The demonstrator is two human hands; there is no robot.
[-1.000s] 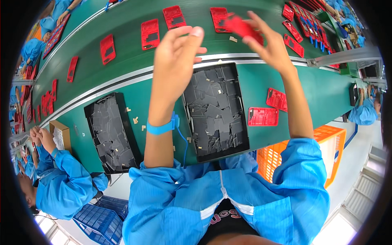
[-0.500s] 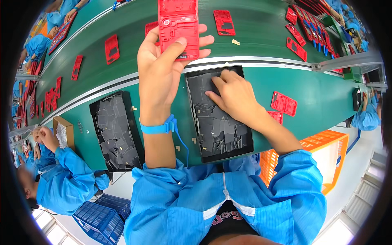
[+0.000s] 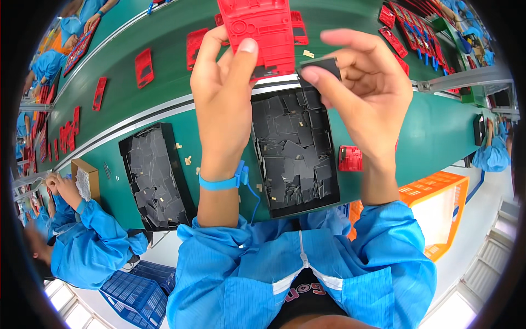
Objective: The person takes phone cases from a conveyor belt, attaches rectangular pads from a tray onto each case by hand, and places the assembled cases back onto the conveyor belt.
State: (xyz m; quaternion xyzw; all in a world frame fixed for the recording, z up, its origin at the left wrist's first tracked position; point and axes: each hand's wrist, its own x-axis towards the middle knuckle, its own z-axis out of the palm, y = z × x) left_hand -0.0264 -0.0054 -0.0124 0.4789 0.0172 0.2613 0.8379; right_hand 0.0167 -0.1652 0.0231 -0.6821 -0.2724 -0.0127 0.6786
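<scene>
A red phone back cover (image 3: 263,33), its ribbed inner side facing me, is held up in my left hand (image 3: 230,93), thumb across its face. Between the fingers of my right hand (image 3: 367,88) is a small black rectangular sheet (image 3: 322,67), held just right of the cover's lower corner. Below both hands lies a black tray (image 3: 332,170) heaped with similar black pieces. A blue wrist strap (image 3: 219,183) with a cord circles my left wrist. Part of another red cover (image 3: 349,158) shows on the bench below my right hand.
A second black tray (image 3: 178,175) of black pieces lies to the left. Several red covers, one of them a red cover (image 3: 144,68), rest on the green belt (image 3: 181,33). An orange crate (image 3: 438,236) stands right, blue crates (image 3: 134,290) lower left. A co-worker (image 3: 98,241) sits at left.
My right hand has come up out of the tray with a black sheet and moved beside the cover. My left hand has shifted slightly right. Red covers on the belt have moved left.
</scene>
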